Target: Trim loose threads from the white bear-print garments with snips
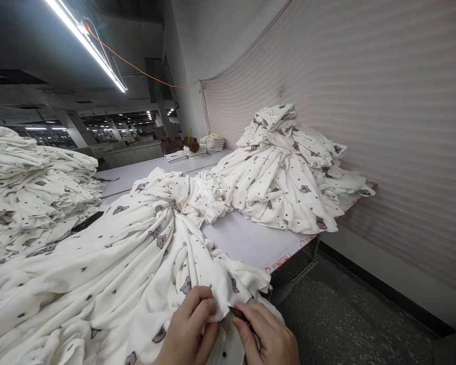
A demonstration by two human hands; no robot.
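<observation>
Pinching is seen at the bottom edge of the view: the left hand [190, 329] is closed on a fold of the cloth [137, 253], with thumb and curled fingers pressed together on its hem. The right hand [268, 337] is closed as well, and a small dark tool [238, 313] is gripped between its thumb and forefinger. Only the tip of the tool is shown; what kind it is cannot be told. Its long axis is laid nearly across the view, tilted a little down to the right, and its tip is pointed left at the pinched fold, which it touches just beside the left fingertips.

The cloth, white with small dark prints, is spread over the table [251, 241] in gathered folds. Its long axis is run from the hands up and away toward the table's middle, where it is bent right and joined to a heap [285, 172] of the same cloth, piled against the ribbed wall [383, 126]. The near end of the cloth is hung over the table's front edge by the hands.

A folded stack [30, 187] of like cloth is set at the left. Smaller stacks [213, 143] are seen at the far end. A dark floor [345, 319] is shown at the right, and a tube lamp [87, 43] overhead.
</observation>
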